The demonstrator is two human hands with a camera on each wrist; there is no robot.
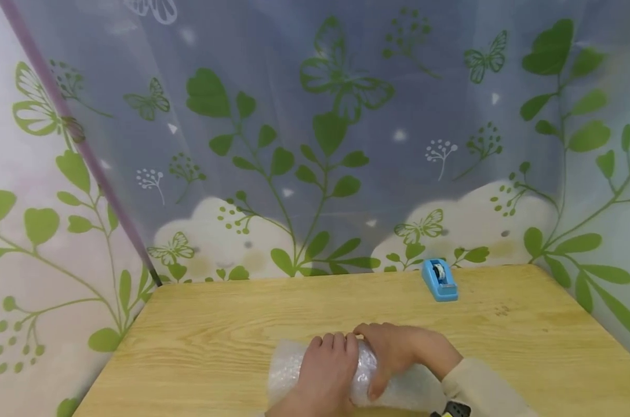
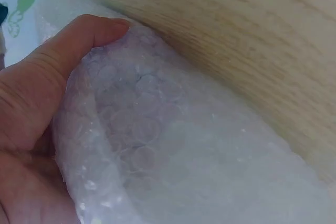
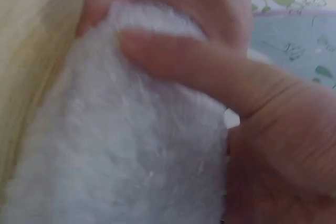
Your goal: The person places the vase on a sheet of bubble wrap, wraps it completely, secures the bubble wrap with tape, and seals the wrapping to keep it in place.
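Note:
A bundle of clear bubble wrap (image 1: 366, 366) lies lengthwise across the front of the wooden table. My left hand (image 1: 327, 368) grips its middle from above, fingers curled over the far side. Close by on the right, my right hand (image 1: 395, 350) holds the same roll, its thumb on the near side and the fingers over the back. In the left wrist view the thumb lies along the bubbly plastic (image 2: 152, 114), where a layer's edge shows. The right wrist view has the thumb (image 3: 173, 61) pressed across the wrap. Whatever may be inside the bundle is hidden.
A blue tape dispenser (image 1: 440, 281) with a roll of tape stands near the table's back edge, right of centre. The wood-grain tabletop (image 1: 215, 330) extends to both sides. Behind it hangs a curtain (image 1: 273, 145) printed with leaves and butterflies, with a slanting pole (image 1: 80, 139) at left.

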